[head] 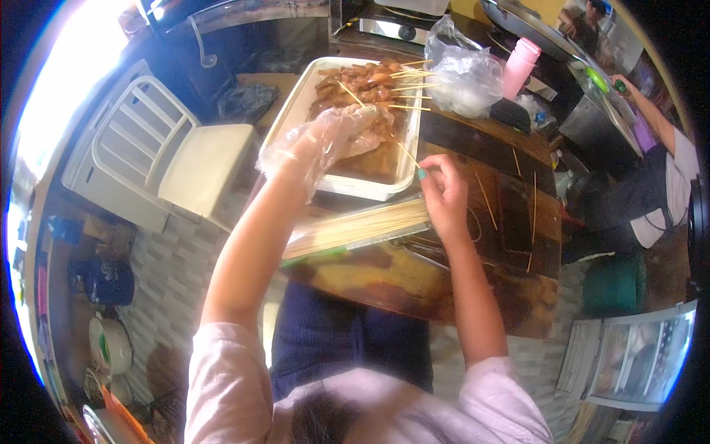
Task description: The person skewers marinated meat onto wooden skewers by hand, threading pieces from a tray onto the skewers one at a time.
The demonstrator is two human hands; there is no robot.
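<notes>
My left hand (352, 130), in a loose clear plastic glove, is over a white rectangular tub (363, 191) and grips a piece of marinated meat (386, 126). My bare right hand (445, 191) pinches the lower end of a bamboo skewer (409, 156) between thumb and forefinger. The skewer slants up to the meat in the glove; its tip is hidden. Threaded meat skewers (360, 80) are piled at the tub's far side, their sticks poking over the right rim. Brown marinade (366, 169) shows at the near end. Below lies a clear pack of bamboo skewers (360, 225).
Loose skewers (486, 201) and a dark flat rectangular object (516, 213) lie on the wooden table (355, 277). A clear plastic bag (463, 72) and a pink bottle (521, 64) stand behind. A white chair (205, 161) is at left. Another person (627, 194) works at right.
</notes>
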